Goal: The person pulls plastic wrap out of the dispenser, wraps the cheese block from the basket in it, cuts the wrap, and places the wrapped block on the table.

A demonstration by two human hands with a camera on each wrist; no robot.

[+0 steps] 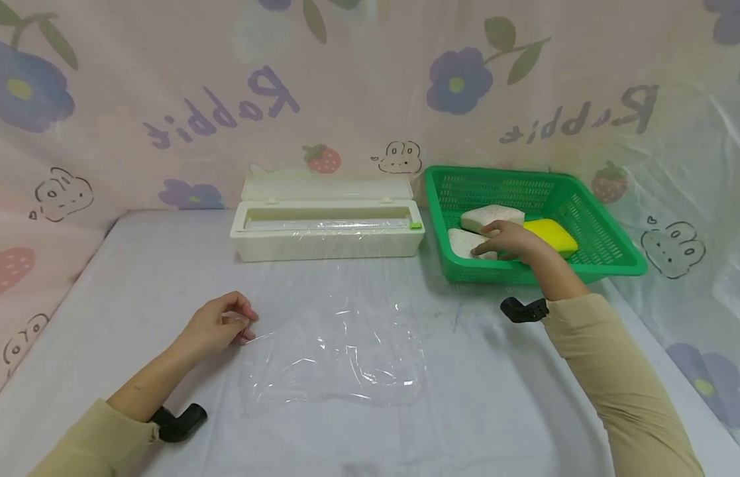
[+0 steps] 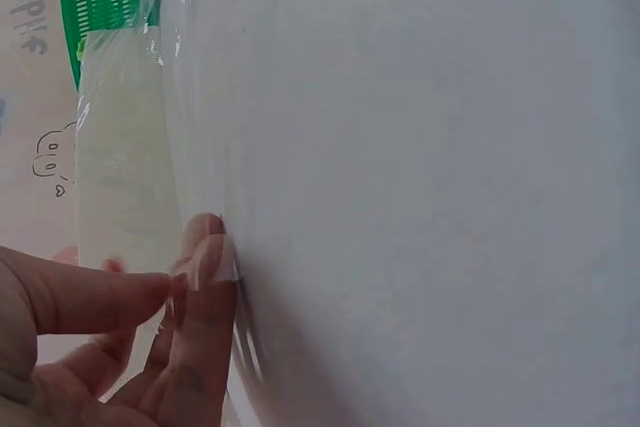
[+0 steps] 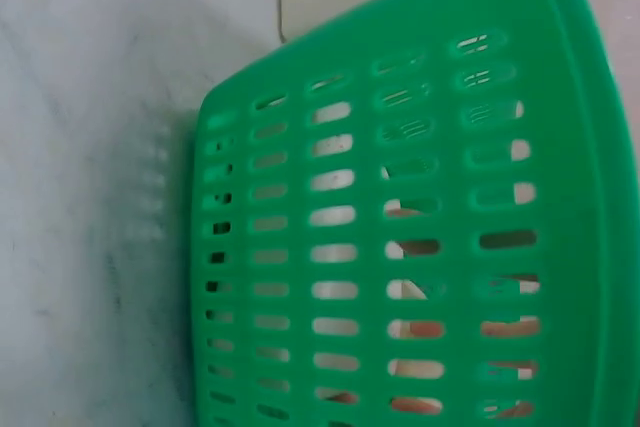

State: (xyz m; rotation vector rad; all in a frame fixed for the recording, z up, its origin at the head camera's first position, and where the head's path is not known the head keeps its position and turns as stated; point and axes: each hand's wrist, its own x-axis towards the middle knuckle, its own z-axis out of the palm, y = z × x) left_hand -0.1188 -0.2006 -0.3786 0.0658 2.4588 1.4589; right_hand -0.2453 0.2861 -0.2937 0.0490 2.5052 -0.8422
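Note:
My left hand [image 1: 220, 324] pinches the left edge of a sheet of clear cling film [image 1: 346, 351] between thumb and fingers. The film stretches forward over the table to a white cling film dispenser [image 1: 328, 244] with its lid raised. In the left wrist view, the film edge lies across the fingertips [image 2: 212, 257]. My right hand [image 1: 513, 240] reaches into a green basket [image 1: 608, 265], its thumb and fingers around the right end of a white block [image 1: 461, 242]. Through the basket slots in the right wrist view, only bits of the fingers [image 3: 425, 329] show.
A second, speckled white block [image 1: 491, 215] and a yellow block [image 1: 551, 235] lie in the basket. A small green slider [image 1: 415, 226] sits at the dispenser's right end. Behind the white-covered table hangs a printed curtain [image 1: 358, 86].

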